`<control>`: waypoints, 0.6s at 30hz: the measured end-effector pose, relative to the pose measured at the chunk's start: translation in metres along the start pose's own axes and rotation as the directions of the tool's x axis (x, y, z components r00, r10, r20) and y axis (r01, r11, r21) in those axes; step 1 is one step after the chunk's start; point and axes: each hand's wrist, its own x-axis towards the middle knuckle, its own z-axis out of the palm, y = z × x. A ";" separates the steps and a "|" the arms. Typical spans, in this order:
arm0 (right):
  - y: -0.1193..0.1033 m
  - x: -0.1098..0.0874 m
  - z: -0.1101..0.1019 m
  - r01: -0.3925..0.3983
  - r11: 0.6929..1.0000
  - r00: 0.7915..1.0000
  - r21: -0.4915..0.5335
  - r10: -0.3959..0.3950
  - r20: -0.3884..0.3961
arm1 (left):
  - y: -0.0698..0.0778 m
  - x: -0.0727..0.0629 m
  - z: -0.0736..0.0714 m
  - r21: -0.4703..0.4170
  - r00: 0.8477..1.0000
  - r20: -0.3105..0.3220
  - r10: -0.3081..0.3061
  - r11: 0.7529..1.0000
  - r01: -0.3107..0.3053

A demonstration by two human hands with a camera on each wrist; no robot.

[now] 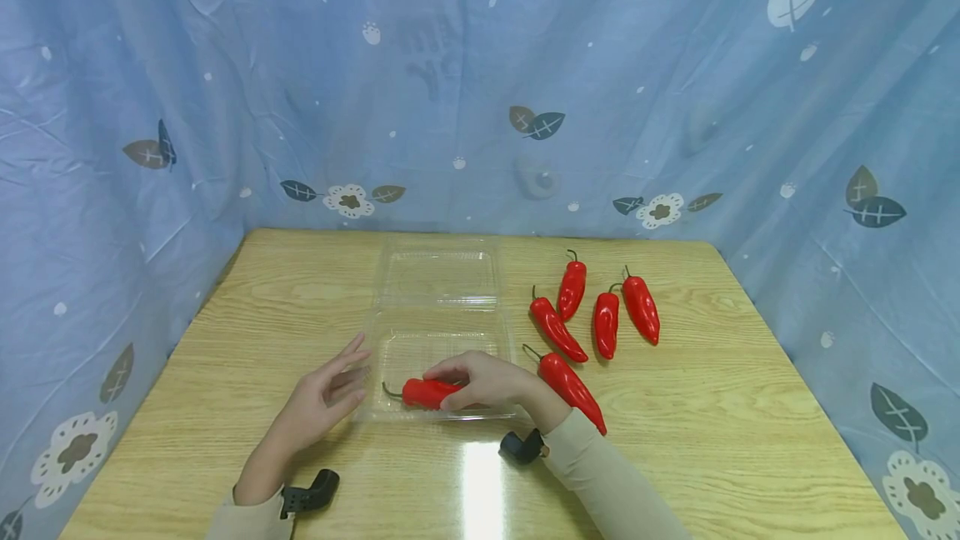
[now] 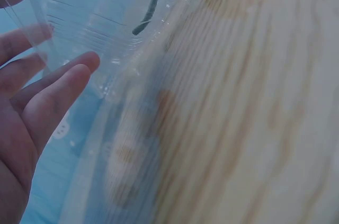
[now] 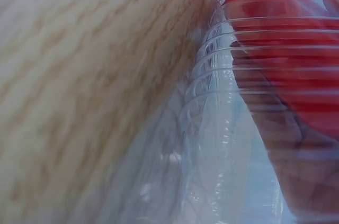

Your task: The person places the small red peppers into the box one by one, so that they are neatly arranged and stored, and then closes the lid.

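Observation:
A clear plastic clamshell box lies opened flat on the table, its lid half toward the back. My right hand is over the front half and grips a red pepper by its body, thumb on the near side. The pepper lies sideways, its green stem pointing left. Through the ribbed wall in the right wrist view, the same pepper shows blurred against the fingers. My left hand is at the box's left edge with fingers spread and loosely bent, holding nothing; whether it touches the plastic I cannot tell.
Several more red peppers lie right of the box; the closest one is beside my right forearm, another is farthest right. The wooden table meets a blue patterned curtain at the back and sides.

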 end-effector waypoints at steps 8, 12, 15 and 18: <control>-0.001 0.001 -0.001 -0.018 1.000 1.000 -0.003 0.018 0.013 | 0.001 0.000 0.000 -0.005 1.000 0.002 -0.010 1.000 0.010; -0.001 0.001 0.000 -0.031 0.999 0.999 0.025 0.030 0.024 | 0.002 0.000 -0.001 -0.011 1.000 0.004 -0.013 1.000 0.013; -0.001 0.001 0.000 -0.037 0.999 0.999 0.036 0.036 0.025 | 0.003 0.000 -0.001 -0.014 1.000 0.004 -0.013 1.000 0.013; -0.001 0.001 0.000 -0.041 0.998 0.999 0.040 0.040 0.025 | 0.002 0.000 -0.001 -0.014 1.000 0.004 -0.010 1.000 0.010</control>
